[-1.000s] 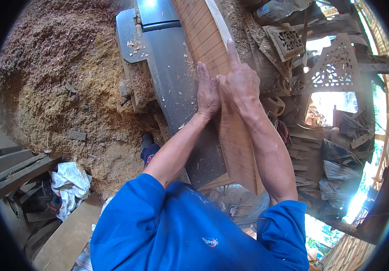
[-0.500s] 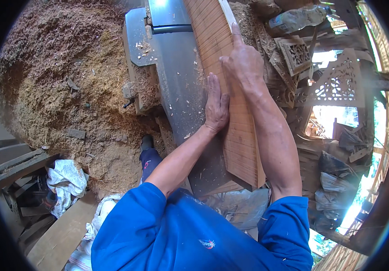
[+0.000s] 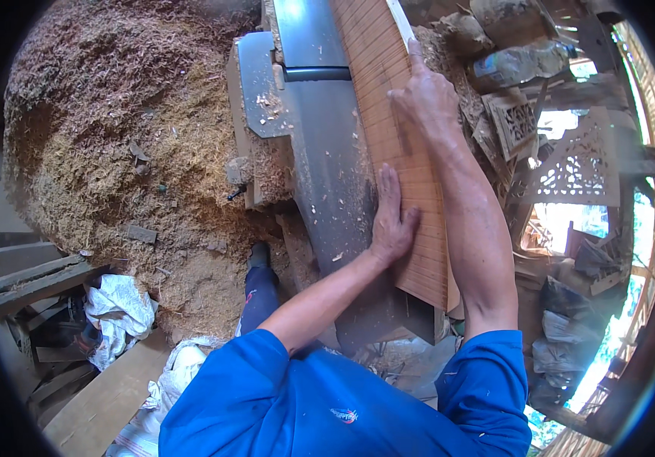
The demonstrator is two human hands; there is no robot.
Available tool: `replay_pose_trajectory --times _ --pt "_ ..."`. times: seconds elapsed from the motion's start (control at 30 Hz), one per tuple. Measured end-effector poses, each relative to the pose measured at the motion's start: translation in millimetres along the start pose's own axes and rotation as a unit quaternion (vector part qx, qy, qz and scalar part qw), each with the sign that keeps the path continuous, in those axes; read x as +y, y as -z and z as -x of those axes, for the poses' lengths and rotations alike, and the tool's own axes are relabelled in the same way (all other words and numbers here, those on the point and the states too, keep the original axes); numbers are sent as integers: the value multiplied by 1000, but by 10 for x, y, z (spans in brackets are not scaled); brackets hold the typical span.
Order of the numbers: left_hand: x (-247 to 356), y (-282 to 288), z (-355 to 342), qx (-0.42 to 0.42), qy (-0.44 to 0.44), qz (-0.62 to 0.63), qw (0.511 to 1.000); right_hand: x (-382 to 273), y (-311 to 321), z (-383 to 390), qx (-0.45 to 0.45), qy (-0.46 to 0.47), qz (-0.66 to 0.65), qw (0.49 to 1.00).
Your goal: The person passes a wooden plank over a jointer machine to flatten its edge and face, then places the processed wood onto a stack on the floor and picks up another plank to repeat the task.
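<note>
A long reddish-brown wooden board (image 3: 392,126) lies along the right side of a planing machine's grey metal table (image 3: 320,160). My left hand (image 3: 394,232) rests on the board's near part, palm down, its fingers stretched and the thumb apart. Farther up, my right hand (image 3: 430,103) holds the board's right edge. Its index finger points along that edge and the thumb lies on the board's face; the other fingers are mostly hidden. A dark cutter slot (image 3: 316,74) crosses the table on the left of the board.
Shavings (image 3: 106,122) heap up left of the machine. Wood chips (image 3: 270,107) lie on its side ledge. At the right are a clear plastic bottle (image 3: 521,65) and carved openwork panels (image 3: 575,164). White sacks (image 3: 118,308) and planks (image 3: 34,278) lie at lower left, near my foot (image 3: 259,255).
The board and my right hand have moved forward along the machine. My left hand has shifted back toward me on the board. The whole view has shifted slightly.
</note>
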State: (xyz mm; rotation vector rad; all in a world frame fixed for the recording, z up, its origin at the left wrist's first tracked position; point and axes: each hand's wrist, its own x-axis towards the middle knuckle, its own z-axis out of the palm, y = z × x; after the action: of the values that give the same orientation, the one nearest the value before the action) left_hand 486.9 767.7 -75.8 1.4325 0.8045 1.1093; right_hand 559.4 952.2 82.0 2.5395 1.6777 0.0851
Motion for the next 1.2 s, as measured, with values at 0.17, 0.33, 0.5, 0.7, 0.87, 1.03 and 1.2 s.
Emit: replay_pose_trajectory --times 0.17,0.33,0.5,0.7,0.87,1.03,1.2 --pt "317 -35 277 -35 9 5 999 -67 24 -268 -3 -9 -2 1000" --pt "409 -41 273 -41 29 5 999 -111 157 -184 -6 -25 22 999" --pt "438 34 209 -42 64 4 997 301 68 729 -55 23 -111 992" --pt "535 -11 490 -105 28 -27 994 970 -51 1986 -50 11 -267 962" --pt "593 -5 443 -110 64 4 992 856 -29 1942 -82 -30 -186 979" --pt "583 26 440 -120 73 -13 990 876 -127 1905 -70 -11 -174 982" --pt "562 40 399 -99 59 5 993 835 -121 1851 -65 -7 -175 982"
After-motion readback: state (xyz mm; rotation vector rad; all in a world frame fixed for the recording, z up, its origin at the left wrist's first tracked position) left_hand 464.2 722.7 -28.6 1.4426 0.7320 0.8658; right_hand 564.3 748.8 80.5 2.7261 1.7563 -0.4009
